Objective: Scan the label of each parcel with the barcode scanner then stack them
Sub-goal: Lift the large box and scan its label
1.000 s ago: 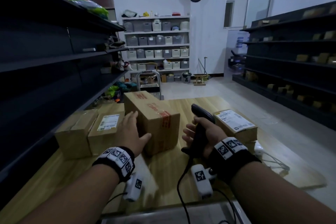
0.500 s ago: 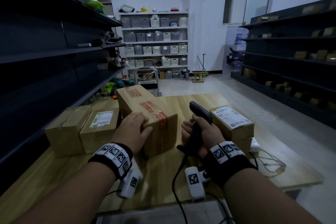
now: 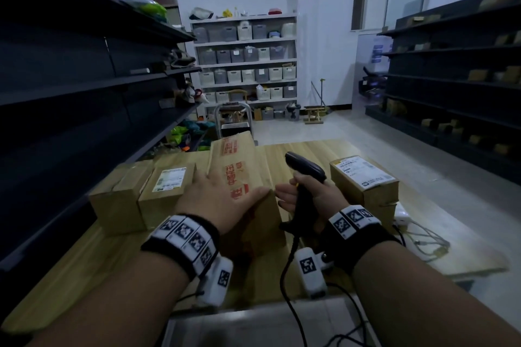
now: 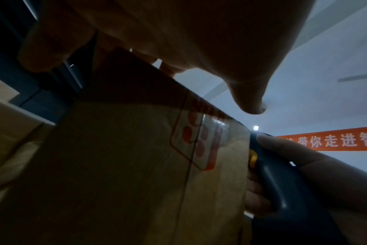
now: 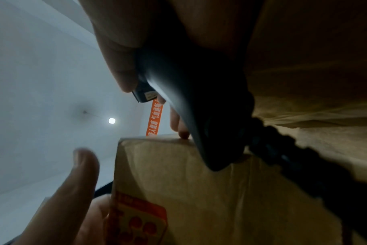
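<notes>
we lay the left hand (image 3: 222,203) flat, fingers straight, on the tall box (image 3: 242,177) at the middle of the table (image 3: 324,149). the right hand (image 3: 310,200) grasps the scanner (image 3: 304,175) just beside it. no label shows on this box, so we judge its scan pending. two boxes (image 3: 141,191) sit at the left edge, one labelled box (image 3: 363,180) at the right edge; nothing is stacked yet.

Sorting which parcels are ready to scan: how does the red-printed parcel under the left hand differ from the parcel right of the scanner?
The red-printed parcel shows red printing and no white label; the right parcel has a white label facing up. The left hand rests on the red-printed parcel; the right parcel is untouched. The red-printed parcel looks longer. Both are brown cardboard on the wooden table.
</notes>
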